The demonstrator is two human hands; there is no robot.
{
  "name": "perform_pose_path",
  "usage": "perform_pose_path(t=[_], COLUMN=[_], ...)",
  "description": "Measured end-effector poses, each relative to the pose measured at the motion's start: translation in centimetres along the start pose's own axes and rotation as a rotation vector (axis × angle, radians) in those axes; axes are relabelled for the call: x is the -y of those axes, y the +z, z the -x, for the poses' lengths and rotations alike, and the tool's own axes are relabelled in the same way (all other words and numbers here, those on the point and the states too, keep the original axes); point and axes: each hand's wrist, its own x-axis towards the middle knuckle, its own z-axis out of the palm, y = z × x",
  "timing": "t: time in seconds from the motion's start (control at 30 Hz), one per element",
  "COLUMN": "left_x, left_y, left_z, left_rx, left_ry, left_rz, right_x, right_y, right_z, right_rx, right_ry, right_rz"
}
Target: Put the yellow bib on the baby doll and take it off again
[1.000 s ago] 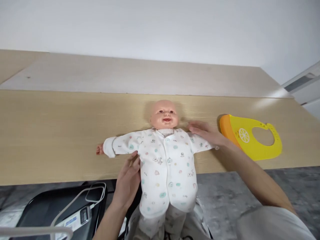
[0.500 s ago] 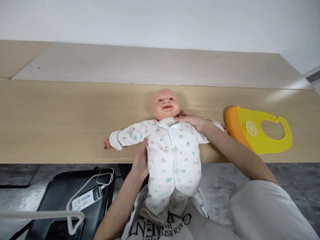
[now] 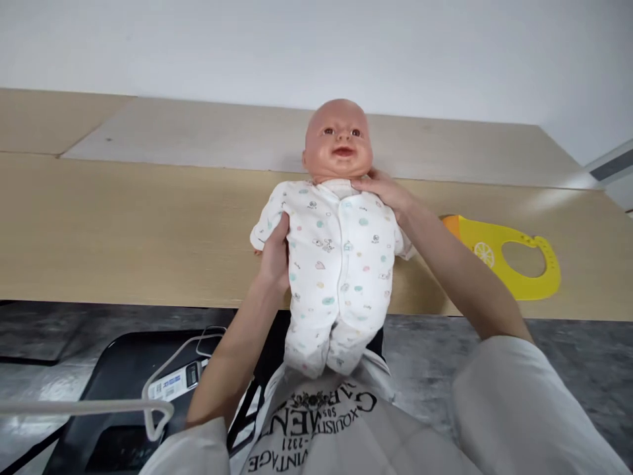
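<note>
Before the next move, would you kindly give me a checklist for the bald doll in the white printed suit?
1. Bare left hand on the doll: ok, gripping beside its torso.
2. Bare right hand on the doll: ok, touching by the collar.
3. Support behind the doll's head: cannot tell, hidden.
4. Doll's back off the pale wooden table: cannot tell, hidden.
5. Flat yellow-and-orange bib apart from the doll: ok.
6. Thick white cable apart from the doll: ok.

Yellow bib on a wooden table, black chair — white labelled device, pale cable — grey floor
</note>
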Motion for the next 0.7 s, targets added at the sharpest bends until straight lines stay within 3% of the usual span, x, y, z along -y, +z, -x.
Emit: perform_pose_path(t=[0.17, 0.33, 0.7], left_x=[-2.0, -3.7, -4.9], left_y=[1.2, 1.6, -0.7], left_z=[-3.1, -6.9, -14.9], left_rx=[0.120, 0.175, 0.171], left_ry=[0.133, 0.202, 0.243], left_rz=[-0.018, -0.071, -0.110], right_x=[3.2, 4.6, 2.6], right_y=[0.1, -0.2, -1.5], right_z=[-3.0, -6.9, -15.4], right_rx=[0.051, 0.054, 0.093], right_ry=[-0.148, -0.213, -0.154], right_rz=[0.026, 0.049, 0.061])
